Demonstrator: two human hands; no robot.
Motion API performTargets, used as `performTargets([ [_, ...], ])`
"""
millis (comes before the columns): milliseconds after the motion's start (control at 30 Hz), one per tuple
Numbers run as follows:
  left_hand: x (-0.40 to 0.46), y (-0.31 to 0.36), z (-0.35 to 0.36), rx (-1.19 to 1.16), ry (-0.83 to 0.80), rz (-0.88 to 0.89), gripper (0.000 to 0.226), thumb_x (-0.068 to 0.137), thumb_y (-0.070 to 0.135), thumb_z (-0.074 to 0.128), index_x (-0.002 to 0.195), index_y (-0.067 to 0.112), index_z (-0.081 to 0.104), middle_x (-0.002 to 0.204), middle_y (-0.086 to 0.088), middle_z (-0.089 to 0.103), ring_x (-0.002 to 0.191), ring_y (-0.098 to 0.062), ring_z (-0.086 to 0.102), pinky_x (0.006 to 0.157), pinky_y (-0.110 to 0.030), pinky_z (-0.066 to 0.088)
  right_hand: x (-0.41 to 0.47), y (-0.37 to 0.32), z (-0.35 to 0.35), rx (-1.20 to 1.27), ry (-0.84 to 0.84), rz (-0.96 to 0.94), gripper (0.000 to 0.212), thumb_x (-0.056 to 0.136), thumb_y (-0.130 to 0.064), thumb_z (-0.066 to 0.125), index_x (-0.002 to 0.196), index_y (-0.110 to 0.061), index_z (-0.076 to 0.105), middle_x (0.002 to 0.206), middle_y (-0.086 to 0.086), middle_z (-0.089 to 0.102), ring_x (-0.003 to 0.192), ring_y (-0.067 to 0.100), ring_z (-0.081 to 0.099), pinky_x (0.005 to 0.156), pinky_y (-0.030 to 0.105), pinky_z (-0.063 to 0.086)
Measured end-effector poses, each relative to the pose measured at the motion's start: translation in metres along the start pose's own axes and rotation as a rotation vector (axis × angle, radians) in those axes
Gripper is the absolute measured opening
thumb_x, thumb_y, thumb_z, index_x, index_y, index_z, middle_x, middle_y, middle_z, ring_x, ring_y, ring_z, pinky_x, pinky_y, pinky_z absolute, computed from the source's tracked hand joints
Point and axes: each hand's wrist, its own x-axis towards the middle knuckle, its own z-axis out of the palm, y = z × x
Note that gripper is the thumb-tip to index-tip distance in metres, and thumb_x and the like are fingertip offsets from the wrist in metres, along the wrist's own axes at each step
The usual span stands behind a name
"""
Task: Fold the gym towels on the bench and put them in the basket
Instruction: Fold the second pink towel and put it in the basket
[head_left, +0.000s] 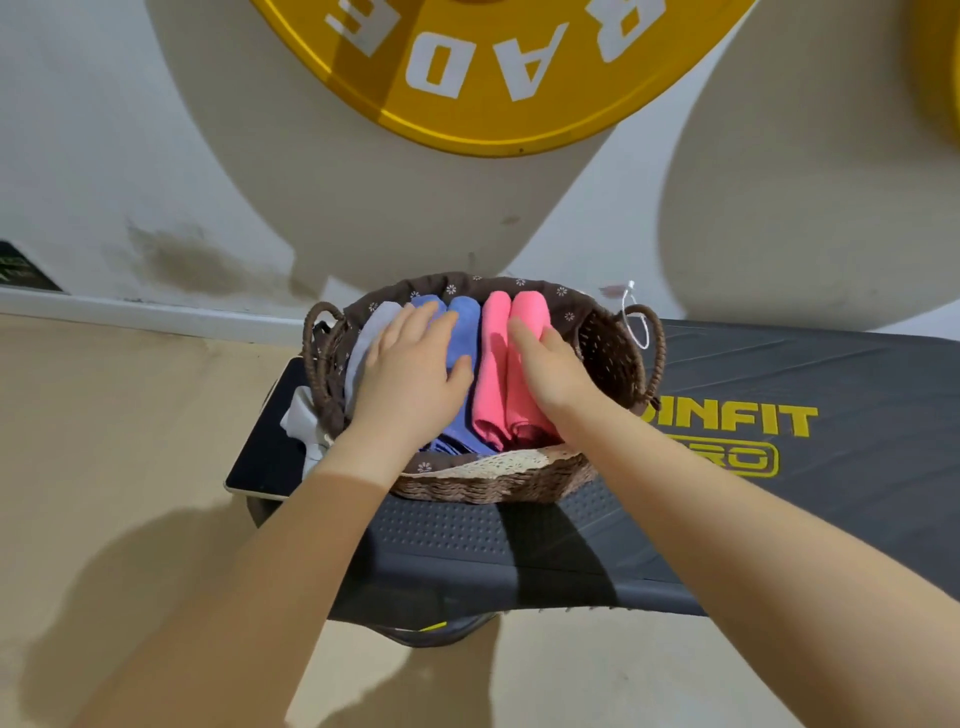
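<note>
**Towels in, last tidy-up**

Your left hand (410, 374) lies flat, fingers relaxed, on the blue towel (462, 332); your right hand (545, 371) presses likewise on the pink towel (491, 374). Grey towel (371, 332) sits just outside your left hand. All lie inside the basket (493, 486) on the desk (779, 374). Likely settling step; next, lift both hands clear.

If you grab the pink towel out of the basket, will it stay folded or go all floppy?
Probably floppy: the pink towel is soft cloth, doubled into rounded folds that nothing ties. It likely feels light, as it is thin fabric. For now it seems kept tidy because it sits snug between the blue towel and the basket wall, with the right hand resting on it.
</note>
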Motion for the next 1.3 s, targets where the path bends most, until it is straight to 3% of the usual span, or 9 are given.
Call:
performTargets([
  [133, 0.005, -0.008, 0.002, 0.063, -0.162, -0.280, 0.064, 0.094, 0.053, 0.034, 0.148, 0.028, 0.012, 0.157, -0.013, -0.002, 0.143, -0.034, 0.003, 0.114, -0.047, 0.010, 0.009, 0.008, 0.011, -0.035, -0.050, -0.041, 0.091, 0.078, -0.053, 0.059, 0.150, -0.025, 0.009, 0.156, 0.004, 0.018, 0.141, 0.026, 0.024, 0.114, 0.046, 0.025],
  [267, 0.005, -0.011, 0.002, -0.014, -0.066, -0.360, 0.062, 0.092, 0.054, 0.034, 0.147, 0.031, 0.015, 0.150, -0.017, 0.020, 0.131, -0.040, 0.025, 0.107, -0.047, 0.025, 0.016, 0.013, 0.012, 0.169, -0.092, -0.077, 0.092, 0.068, -0.041, 0.069, 0.146, -0.031, 0.021, 0.149, -0.002, 0.028, 0.134, 0.017, 0.034, 0.113, 0.042, 0.030],
  [400, 0.015, -0.013, 0.004, -0.163, 0.020, -0.504, 0.071, 0.089, 0.050, 0.047, 0.139, 0.005, 0.023, 0.137, -0.025, 0.037, 0.124, -0.042, 0.036, 0.101, -0.047, 0.032, 0.016, 0.017, 0.010, 0.190, -0.204, -0.101, 0.099, 0.060, -0.041, 0.067, 0.145, -0.033, 0.019, 0.144, -0.002, 0.032, 0.130, 0.018, 0.040, 0.110, 0.042, 0.036],
  [600, 0.006, -0.020, 0.003, -0.292, 0.115, -0.448, 0.057, 0.091, 0.027, 0.054, 0.138, 0.009, 0.027, 0.138, -0.022, 0.033, 0.119, -0.042, 0.044, 0.097, -0.043, 0.037, 0.014, 0.017, 0.012, 0.001, -0.242, -0.155, 0.101, 0.071, -0.042, 0.073, 0.148, -0.033, 0.009, 0.151, -0.004, 0.027, 0.136, 0.016, 0.033, 0.113, 0.040, 0.029],
  [733, 0.003, -0.008, 0.008, 0.038, 0.104, -0.171, 0.054, 0.096, 0.029, 0.040, 0.146, 0.019, 0.022, 0.156, -0.011, 0.002, 0.141, -0.032, 0.012, 0.114, -0.045, 0.010, 0.012, 0.011, 0.013, -0.414, -0.150, -0.086, 0.099, 0.080, -0.055, 0.057, 0.149, -0.026, -0.008, 0.159, 0.008, 0.005, 0.143, 0.030, 0.020, 0.116, 0.045, 0.020],
  [833, -0.005, 0.000, 0.012, 0.152, -0.064, -0.038, 0.056, 0.098, 0.044, 0.023, 0.149, 0.026, 0.007, 0.158, 0.000, -0.011, 0.145, -0.022, -0.012, 0.115, -0.044, -0.008, -0.006, 0.004, 0.003, -0.675, -0.056, -0.232, 0.094, 0.086, -0.063, 0.041, 0.149, -0.014, -0.010, 0.158, 0.011, -0.008, 0.147, 0.027, 0.002, 0.119, 0.043, 0.010],
  [1000, -0.020, -0.012, -0.004, 0.241, 0.172, -0.131, 0.075, 0.082, 0.057, 0.006, 0.146, 0.021, 0.024, 0.158, -0.009, 0.007, 0.144, -0.034, -0.001, 0.114, -0.050, -0.004, -0.011, 0.004, -0.026, -0.993, 0.072, -0.458, 0.065, 0.096, -0.051, 0.025, 0.147, -0.013, 0.021, 0.151, 0.013, 0.030, 0.140, 0.030, 0.024, 0.114, 0.041, 0.017],
  [1100, -0.017, -0.018, -0.004, 0.238, 0.100, -0.110, 0.064, 0.091, 0.056, 0.024, 0.144, 0.023, 0.030, 0.158, -0.010, 0.000, 0.144, -0.035, -0.002, 0.115, -0.048, -0.004, -0.008, 0.006, -0.029, -1.014, -0.007, -0.388, 0.065, 0.095, -0.053, 0.026, 0.149, -0.018, 0.017, 0.151, 0.012, 0.031, 0.141, 0.032, 0.023, 0.116, 0.043, 0.013],
  [1300, -0.014, -0.029, -0.002, 0.334, 0.263, -0.149, 0.030, 0.079, 0.012, 0.062, 0.109, 0.009, 0.065, 0.145, -0.017, 0.039, 0.131, -0.054, 0.028, 0.105, -0.064, 0.019, -0.002, 0.013, -0.038, -1.259, -0.016, -0.291, 0.056, 0.098, -0.046, 0.019, 0.150, -0.026, 0.008, 0.144, 0.012, 0.041, 0.135, 0.032, 0.030, 0.114, 0.051, 0.013],
])
